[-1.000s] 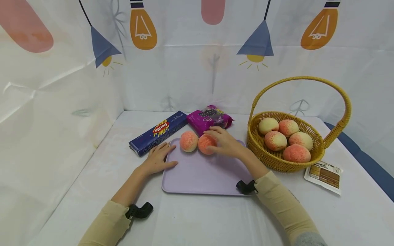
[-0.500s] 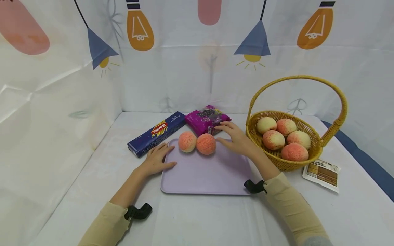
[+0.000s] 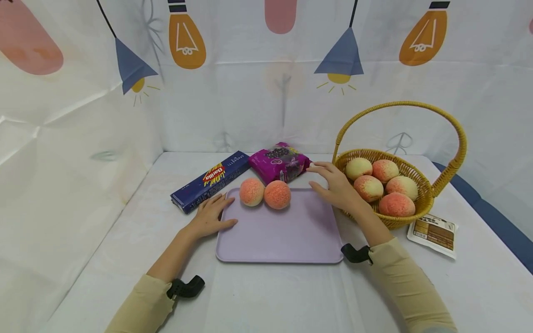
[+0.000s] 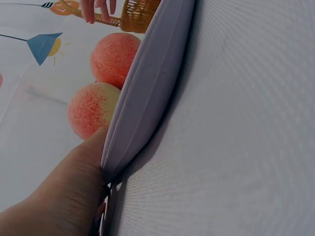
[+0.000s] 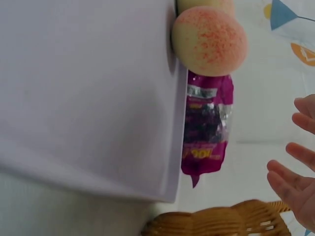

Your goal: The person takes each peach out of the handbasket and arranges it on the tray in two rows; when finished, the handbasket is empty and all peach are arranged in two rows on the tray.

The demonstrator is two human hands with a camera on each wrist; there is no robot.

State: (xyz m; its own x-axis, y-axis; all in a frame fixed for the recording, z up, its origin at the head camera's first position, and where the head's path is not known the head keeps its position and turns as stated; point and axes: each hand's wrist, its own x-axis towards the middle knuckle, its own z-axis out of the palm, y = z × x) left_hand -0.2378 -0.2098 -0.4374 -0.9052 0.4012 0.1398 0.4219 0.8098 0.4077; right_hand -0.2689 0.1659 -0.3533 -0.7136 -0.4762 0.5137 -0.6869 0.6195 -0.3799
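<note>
Two peaches (image 3: 251,192) (image 3: 277,194) sit side by side at the back left of a lilac tray (image 3: 279,240). My left hand (image 3: 210,217) rests at the tray's left edge, fingers extended and thumb over the rim; the left wrist view shows this hand (image 4: 69,189) against the tray's side. Above the tray's back right corner my right hand (image 3: 335,185) is raised with fingers spread and nothing in it, beside the wicker basket (image 3: 372,217). Several more peaches (image 3: 397,205) lie in that basket. The right wrist view shows the right hand's fingers (image 5: 288,179) apart from everything.
Behind the tray lie a blue Barilla spaghetti box (image 3: 210,181) and a purple snack bag (image 3: 279,162). A flat brown-and-white packet (image 3: 434,235) is partly under the basket's front right side. The basket's tall arched handle (image 3: 399,103) rises at the right, before a printed cloth backdrop.
My right hand has let go of the right-hand peach and moved right toward the basket, leaving the peach on the tray. The left hand has stayed at the tray's edge.
</note>
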